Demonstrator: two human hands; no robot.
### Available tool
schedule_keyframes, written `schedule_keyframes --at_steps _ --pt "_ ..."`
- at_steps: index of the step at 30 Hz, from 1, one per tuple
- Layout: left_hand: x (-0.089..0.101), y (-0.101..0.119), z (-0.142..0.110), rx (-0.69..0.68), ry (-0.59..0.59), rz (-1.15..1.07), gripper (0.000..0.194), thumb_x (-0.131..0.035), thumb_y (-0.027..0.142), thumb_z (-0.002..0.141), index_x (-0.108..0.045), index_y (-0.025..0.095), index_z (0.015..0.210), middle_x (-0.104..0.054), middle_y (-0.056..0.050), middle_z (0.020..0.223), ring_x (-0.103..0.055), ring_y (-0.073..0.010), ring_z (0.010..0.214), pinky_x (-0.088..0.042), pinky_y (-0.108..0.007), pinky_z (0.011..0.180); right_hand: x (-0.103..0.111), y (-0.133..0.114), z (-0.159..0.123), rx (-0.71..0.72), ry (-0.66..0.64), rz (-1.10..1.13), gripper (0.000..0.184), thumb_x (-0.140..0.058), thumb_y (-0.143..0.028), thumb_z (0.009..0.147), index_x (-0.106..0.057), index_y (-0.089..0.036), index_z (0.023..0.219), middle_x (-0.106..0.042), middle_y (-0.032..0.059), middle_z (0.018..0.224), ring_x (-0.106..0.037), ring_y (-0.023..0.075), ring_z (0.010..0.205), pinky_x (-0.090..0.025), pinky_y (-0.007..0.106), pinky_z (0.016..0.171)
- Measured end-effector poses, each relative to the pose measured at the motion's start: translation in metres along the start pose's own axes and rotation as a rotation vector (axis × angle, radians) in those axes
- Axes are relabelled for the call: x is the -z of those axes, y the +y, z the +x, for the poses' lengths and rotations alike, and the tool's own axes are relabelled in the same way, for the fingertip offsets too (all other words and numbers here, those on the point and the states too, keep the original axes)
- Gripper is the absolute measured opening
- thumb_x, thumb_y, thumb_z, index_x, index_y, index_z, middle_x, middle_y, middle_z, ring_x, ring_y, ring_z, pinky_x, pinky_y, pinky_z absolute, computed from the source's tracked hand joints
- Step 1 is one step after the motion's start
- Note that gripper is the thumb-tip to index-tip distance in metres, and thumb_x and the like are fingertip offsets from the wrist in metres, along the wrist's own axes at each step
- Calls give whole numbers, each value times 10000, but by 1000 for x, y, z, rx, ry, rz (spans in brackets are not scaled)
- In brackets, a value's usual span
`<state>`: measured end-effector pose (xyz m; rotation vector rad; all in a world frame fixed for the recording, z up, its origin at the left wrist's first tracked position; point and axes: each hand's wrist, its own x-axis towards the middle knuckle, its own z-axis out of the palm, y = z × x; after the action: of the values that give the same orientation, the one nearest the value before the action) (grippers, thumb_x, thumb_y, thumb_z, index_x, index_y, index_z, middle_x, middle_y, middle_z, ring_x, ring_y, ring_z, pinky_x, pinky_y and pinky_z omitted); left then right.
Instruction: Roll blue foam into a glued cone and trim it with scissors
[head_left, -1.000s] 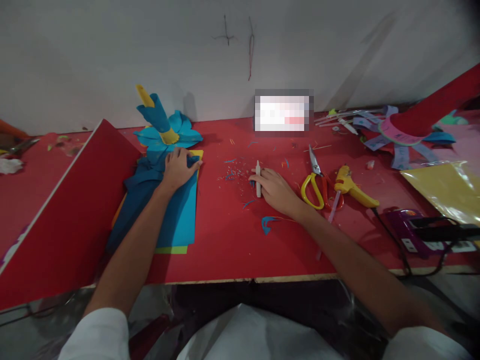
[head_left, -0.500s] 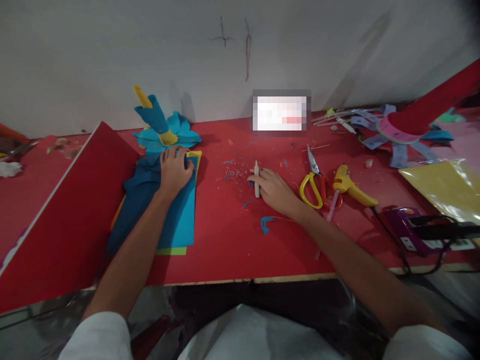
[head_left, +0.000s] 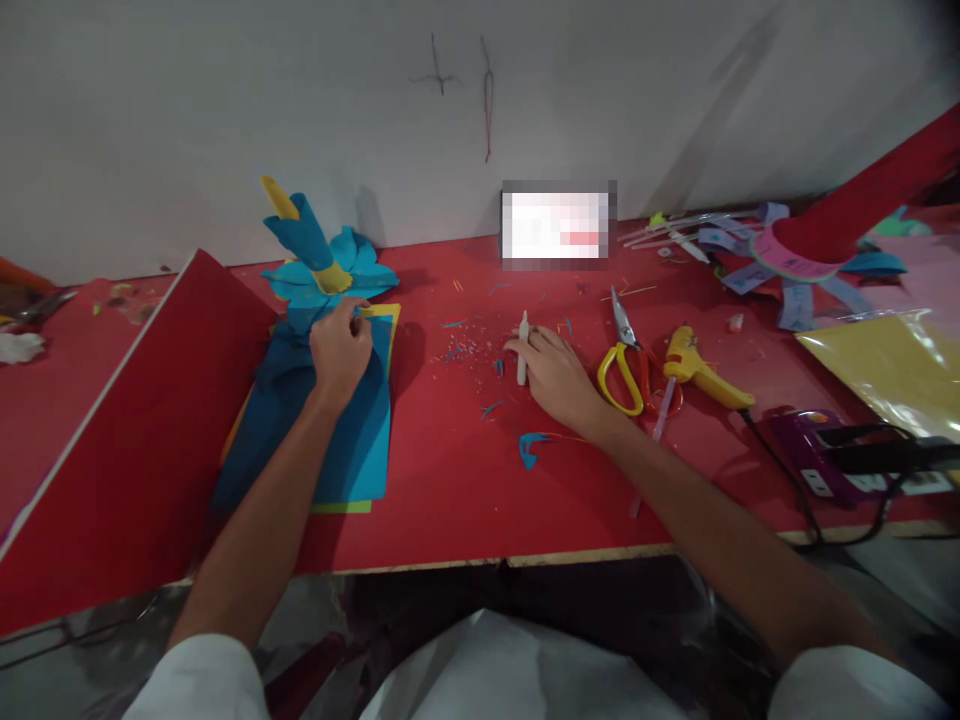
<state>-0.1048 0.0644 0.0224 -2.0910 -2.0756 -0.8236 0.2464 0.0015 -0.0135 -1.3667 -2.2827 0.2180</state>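
My left hand (head_left: 342, 350), fingers curled, rests over blue paper sheets (head_left: 352, 450) at the left of the red table. Its fingertips are largely hidden, so what they pinch cannot be made out. Just behind it stands a blue paper flower (head_left: 300, 228) with a rolled yellow centre, on flat blue petals. Folded dark-blue paper (head_left: 281, 370) lies left of this hand. My right hand (head_left: 559, 375) is low over the table, its thumb across a slim white pen-shaped tube (head_left: 523, 372) held against the fingers. Small blue and pale scraps (head_left: 469, 345) lie left of it.
Scissors (head_left: 622, 375) and a yellow glue gun (head_left: 701, 370) lie right of my right hand. Further right are a purple box (head_left: 806, 455) and a yellow plastic packet (head_left: 885, 365). A red board (head_left: 142, 430) leans at the left. A blurred-out screen (head_left: 559, 225) stands by the wall.
My left hand has drawn slightly back and left over the blue paper, its fingers curling in. My right hand has shifted a little right and away from me with the white tube.
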Motion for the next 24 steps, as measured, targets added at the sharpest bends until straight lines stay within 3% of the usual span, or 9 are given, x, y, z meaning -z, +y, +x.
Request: schedule_keyframes --at_steps 3,6,11,17,20,24 --pt "3 9 -3 -8 13 -42 265 -462 212 958 -714 214 1037 -701 -75 834 -683 -264 817 -472 -382 813 -2 0 0 -2 -5 -4 544 -393 -9 948 -679 -197 1371 -687 169 1368 -515 333 1401 -430 567 1190" --pt "6 19 -10 -36 29 -28 227 -472 267 986 -694 217 982 -715 -70 864 -687 -256 845 -467 -364 806 -2 0 0 -8 3 7 549 -400 -28 964 -664 -204 1412 -648 154 1473 -491 339 1441 -434 584 1195" --pt "6 36 -20 -116 32 -13 337 -451 425 1063 -651 209 898 -679 -64 788 -659 -231 774 -431 -340 742 4 -5 0 -17 49 15 527 -421 -76 998 -628 -173 1473 -566 163 1586 -440 354 1515 -413 611 1229" --pt "5 55 -36 -318 1 -74 436 -375 465 1103 -617 218 838 -676 -73 770 -674 -236 779 -434 -362 715 14 -18 2 186 74 151 447 -444 -97 1010 -697 -219 1359 -707 102 1415 -539 291 1446 -412 562 1268" --pt "6 66 -45 -406 -17 -109 445 -371 454 1107 -640 221 839 -706 -79 778 -688 -235 781 -469 -370 733 15 -23 0 291 5 200 448 -441 -102 1016 -703 -229 1356 -735 91 1364 -552 276 1444 -454 541 1244" --pt "7 81 -57 -505 -68 -246 440 -359 439 1116 -712 216 979 -794 -97 923 -747 -239 858 -536 -374 800 14 -29 -3 401 -103 209 461 -461 -112 1018 -695 -250 1391 -740 101 1353 -563 263 1437 -487 519 1217"
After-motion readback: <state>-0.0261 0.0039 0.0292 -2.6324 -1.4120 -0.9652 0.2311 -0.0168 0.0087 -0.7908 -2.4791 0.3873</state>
